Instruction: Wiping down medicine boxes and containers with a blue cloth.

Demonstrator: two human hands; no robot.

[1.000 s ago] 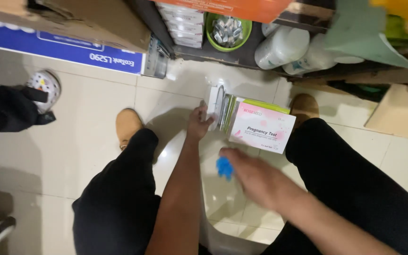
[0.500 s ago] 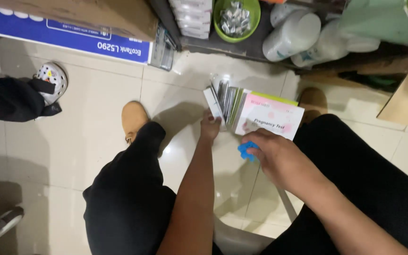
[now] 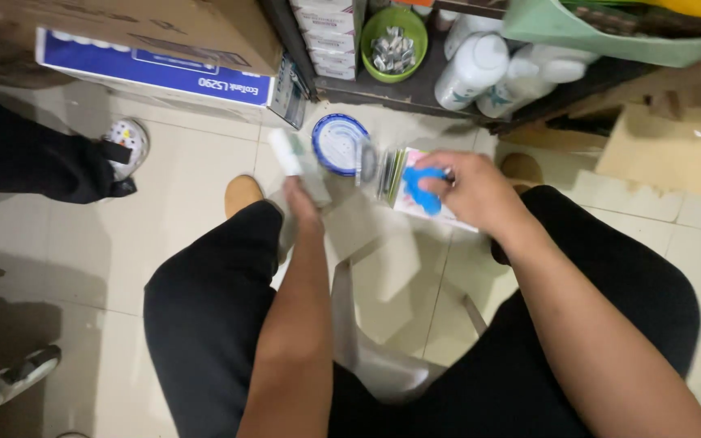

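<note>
While the pale glossy tiled floor [image 3: 164,203] fills most of the view, a large cardboard carton [image 3: 148,40] with a blue printed side is seen at eleven o'clock, matte and square-edged. At twelve to one o'clock a dark low shelf [image 3: 415,89] carries white plastic bottles [image 3: 472,69] and a green round bowl [image 3: 393,32] of small foil packets. A round blue-rimmed lid [image 3: 338,142] lies flat on the floor just before the shelf.

A row of thin flat cartons [image 3: 387,172] is stood on edge on the floor at twelve o'clock, fronted by a pink and white box [image 3: 432,212]. The right hand [image 3: 472,191] is laid on this box, closed on a small blue crumpled thing [image 3: 422,188] that looks soft. The left hand [image 3: 298,199], well apart at eleven o'clock, is clamped on a slim white box [image 3: 285,152], blurred by motion.

With one box lifted out, the upright row could be judged likely to topple or fan out across the slick tiles if the right hand's pressure is released. The white box could slip, being held only at one end.
</note>
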